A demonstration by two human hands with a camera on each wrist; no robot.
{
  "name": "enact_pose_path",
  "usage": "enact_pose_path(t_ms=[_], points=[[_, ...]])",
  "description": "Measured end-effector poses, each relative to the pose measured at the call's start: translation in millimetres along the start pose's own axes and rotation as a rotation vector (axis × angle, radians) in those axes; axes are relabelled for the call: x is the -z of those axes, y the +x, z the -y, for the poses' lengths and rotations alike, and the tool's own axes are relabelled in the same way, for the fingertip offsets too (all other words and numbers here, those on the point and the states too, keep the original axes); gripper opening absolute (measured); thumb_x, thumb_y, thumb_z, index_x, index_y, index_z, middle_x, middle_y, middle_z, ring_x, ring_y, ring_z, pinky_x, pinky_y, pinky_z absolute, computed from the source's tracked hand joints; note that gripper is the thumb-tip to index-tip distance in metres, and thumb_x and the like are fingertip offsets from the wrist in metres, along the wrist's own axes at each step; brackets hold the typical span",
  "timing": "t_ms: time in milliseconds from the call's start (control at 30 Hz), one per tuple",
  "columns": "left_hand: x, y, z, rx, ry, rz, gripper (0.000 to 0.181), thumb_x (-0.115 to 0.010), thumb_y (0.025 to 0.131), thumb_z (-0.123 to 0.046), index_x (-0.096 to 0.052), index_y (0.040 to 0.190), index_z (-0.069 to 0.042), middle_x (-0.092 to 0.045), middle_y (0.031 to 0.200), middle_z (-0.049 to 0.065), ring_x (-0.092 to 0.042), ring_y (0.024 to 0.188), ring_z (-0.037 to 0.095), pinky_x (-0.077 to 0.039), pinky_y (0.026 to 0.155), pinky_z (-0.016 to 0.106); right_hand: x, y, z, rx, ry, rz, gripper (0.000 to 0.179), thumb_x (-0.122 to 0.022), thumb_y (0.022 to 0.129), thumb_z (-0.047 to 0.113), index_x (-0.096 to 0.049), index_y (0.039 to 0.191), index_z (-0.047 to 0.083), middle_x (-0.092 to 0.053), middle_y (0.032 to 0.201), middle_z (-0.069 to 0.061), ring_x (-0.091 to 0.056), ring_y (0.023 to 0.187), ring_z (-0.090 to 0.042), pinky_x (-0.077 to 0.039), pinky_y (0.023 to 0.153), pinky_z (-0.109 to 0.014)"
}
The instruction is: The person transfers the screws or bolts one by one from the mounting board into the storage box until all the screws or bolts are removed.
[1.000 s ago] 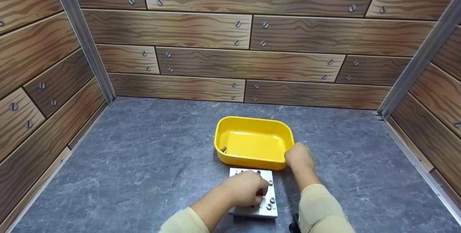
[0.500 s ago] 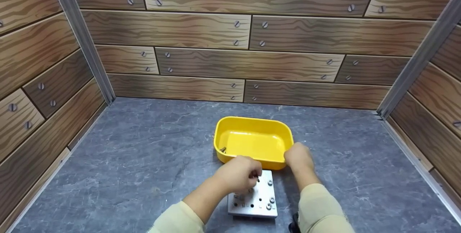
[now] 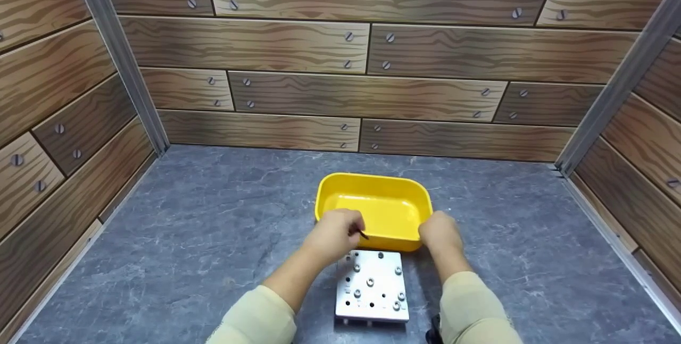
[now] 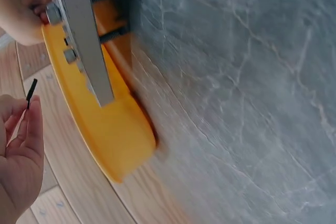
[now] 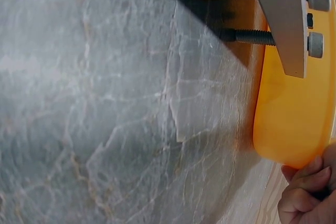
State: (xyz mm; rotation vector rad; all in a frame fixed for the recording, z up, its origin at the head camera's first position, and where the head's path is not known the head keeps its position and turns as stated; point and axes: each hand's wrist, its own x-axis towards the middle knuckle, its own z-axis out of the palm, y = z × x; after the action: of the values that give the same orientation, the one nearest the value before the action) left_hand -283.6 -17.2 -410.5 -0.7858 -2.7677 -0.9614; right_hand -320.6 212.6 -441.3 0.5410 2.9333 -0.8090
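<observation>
In the head view my left hand (image 3: 335, 232) is over the near left part of the yellow tray (image 3: 396, 244), pinching a thin black rod (image 4: 32, 91) between thumb and fingertips. The rod's exact kind I cannot tell. My right hand (image 3: 441, 231) grips the tray's right end, its fingers (image 5: 310, 179) curled at the corner. Just in front of the tray is a silver metal plate (image 3: 378, 283) with holes and several socket-head screws (image 3: 370, 282). The wrist views show threaded screw shanks (image 5: 247, 36) sticking out under the plate.
A grey marbled tabletop (image 3: 213, 237) carries everything. Wood-patterned walls (image 3: 298, 94) rise at the back and both sides, joined by metal corner strips (image 3: 125, 67). A dark object (image 3: 434, 330) shows beside the right sleeve.
My left hand has moved up and left from the plate to the tray, uncovering the plate's screws and holes. My right hand stays at the tray's right end.
</observation>
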Motion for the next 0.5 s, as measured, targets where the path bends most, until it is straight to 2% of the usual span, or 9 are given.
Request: enact_pose_path(t_ms=[200, 333, 500], points=[[0.2, 9.5, 17.2, 0.071, 0.04, -0.103, 0.013, -0.059, 0.076, 0.001, -0.064, 0.082, -0.008, -0.057, 0.081, 0.0, -0.055, 0.075, 0.012, -0.048, 0.066, 0.023, 1.1, 0.0, 0.1, -0.007, 0.003, 0.015, 0.024, -0.044, 0.08, 0.005, -0.059, 0.096, -0.007, -0.058, 0.084, -0.016, -0.051, 0.07, -0.024, -0.045, 0.06, -0.035], [0.7, 13.6, 24.3, 0.118, 0.114, -0.113, 0.012, -0.06, 0.076, -0.001, -0.064, 0.083, -0.009, -0.056, 0.08, 0.0, -0.054, 0.074, 0.013, -0.048, 0.066, 0.027, 1.6, -0.5, 0.1, -0.012, 0.006, 0.022, 0.025, -0.044, 0.081, 0.006, -0.058, 0.097, -0.007, -0.058, 0.086, -0.016, -0.052, 0.071, -0.025, -0.045, 0.06, -0.035], [0.8, 14.4, 27.1, 0.116, 0.195, -0.096, 0.01, -0.06, 0.077, -0.002, -0.064, 0.084, -0.008, -0.054, 0.08, 0.001, -0.055, 0.073, 0.016, -0.048, 0.066, 0.03, 1.2, 0.0, 0.3, -0.005, 0.0, 0.021, 0.025, -0.044, 0.081, 0.006, -0.058, 0.097, -0.007, -0.059, 0.086, -0.017, -0.052, 0.071, -0.025, -0.045, 0.06, -0.035]])
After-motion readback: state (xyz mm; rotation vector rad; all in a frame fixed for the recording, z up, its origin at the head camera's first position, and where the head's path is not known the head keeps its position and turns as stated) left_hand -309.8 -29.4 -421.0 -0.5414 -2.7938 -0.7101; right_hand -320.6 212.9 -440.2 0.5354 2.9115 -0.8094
